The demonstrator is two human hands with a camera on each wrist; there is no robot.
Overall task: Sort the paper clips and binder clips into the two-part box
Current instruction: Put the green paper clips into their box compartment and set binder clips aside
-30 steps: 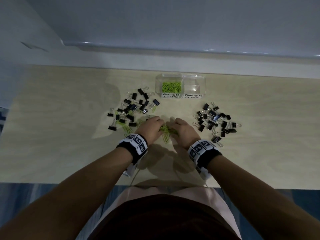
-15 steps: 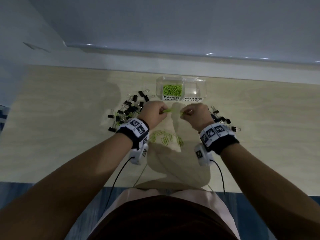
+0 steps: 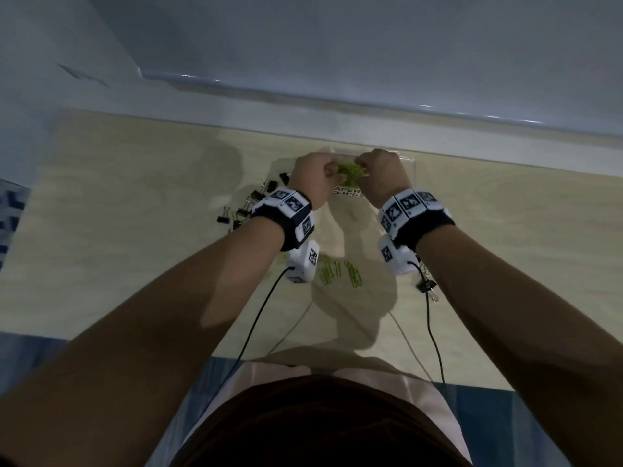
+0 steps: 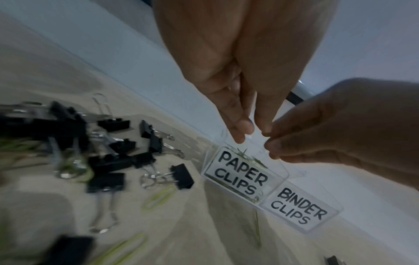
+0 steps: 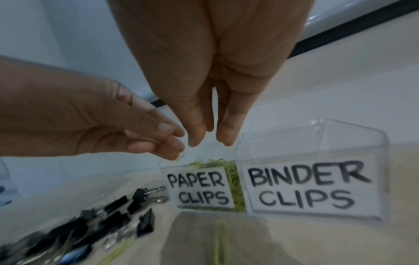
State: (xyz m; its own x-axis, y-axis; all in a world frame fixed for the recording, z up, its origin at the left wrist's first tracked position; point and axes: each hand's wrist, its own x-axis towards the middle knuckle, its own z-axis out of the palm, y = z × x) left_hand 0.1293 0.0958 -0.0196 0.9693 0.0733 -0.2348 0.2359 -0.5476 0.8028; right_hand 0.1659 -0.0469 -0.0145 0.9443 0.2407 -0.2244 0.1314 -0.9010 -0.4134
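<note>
Hovering now over the PAPER CLIPS compartment (image 5: 197, 190), both hands moved forward off the table, left hand (image 3: 315, 178) grip released, right hand (image 3: 382, 176) too.

Lime green, black and clear plastic on pale wood

The paper clips (image 3: 350, 170) are lime green; the binder clips (image 4: 106, 159) are black with silver wire handles. The two-part box (image 5: 317, 143) is clear, with white labels (image 5: 310, 184) lettered in black. The table (image 3: 135, 230) is pale beige wood grain. Both wristbands (image 3: 286, 214) are black with white blocks carrying black-and-white square markers.
</note>
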